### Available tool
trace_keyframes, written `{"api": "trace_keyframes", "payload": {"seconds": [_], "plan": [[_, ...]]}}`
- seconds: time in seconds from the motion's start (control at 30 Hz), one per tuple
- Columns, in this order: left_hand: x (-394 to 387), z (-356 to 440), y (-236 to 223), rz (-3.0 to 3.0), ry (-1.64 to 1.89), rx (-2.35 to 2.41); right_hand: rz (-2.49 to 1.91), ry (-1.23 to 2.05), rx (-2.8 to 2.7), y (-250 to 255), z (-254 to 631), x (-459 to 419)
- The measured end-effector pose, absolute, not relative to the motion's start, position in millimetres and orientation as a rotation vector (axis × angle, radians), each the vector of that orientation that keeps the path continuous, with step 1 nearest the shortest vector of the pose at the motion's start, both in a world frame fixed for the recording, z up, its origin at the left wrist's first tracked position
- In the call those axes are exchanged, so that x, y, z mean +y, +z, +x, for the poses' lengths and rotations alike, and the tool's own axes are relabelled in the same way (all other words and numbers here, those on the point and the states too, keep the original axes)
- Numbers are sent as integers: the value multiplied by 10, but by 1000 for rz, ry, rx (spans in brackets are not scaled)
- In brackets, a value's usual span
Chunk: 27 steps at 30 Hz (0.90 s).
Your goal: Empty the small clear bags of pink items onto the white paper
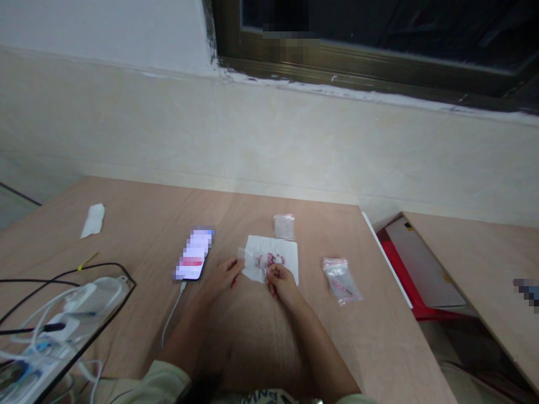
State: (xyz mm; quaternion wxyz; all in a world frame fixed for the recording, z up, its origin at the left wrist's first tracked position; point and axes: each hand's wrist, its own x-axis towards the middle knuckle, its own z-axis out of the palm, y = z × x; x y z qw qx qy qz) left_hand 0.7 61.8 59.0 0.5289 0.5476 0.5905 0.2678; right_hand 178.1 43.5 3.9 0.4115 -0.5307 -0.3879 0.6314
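A white sheet of paper lies on the wooden table with small pink and red bead-like pieces gathered on it. At its left edge, my left hand pinches a small clear plastic bag between thumb and fingers. My right hand is over the paper's lower part, just below the pink pieces. Its thumb and fingertips are pressed together; what they hold is too small to make out. Behind the paper sits a zip bag with pale contents. Another zip bag, with some pink inside, rests to the right.
A lit phone lies left of my left hand, a white cable plugged into it. Power strips and tangled cords fill the table's near left. A white paper scrap lies far left. The table ends at a gap on the right.
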Motion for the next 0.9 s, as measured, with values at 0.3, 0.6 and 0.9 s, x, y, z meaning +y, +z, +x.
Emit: {"api": "trace_keyframes", "payload": {"seconds": [0.3,0.6,0.9], "plan": [[686,164,654,1395,676,1481,-1325,1589,-898,-6,1804,460],[754,184,708,1464,681,1503,-1314,1622,-843,81,1792,456],[749,169,719,1407,705,1457,-1277,1665,-761,104,1792,485]]}}
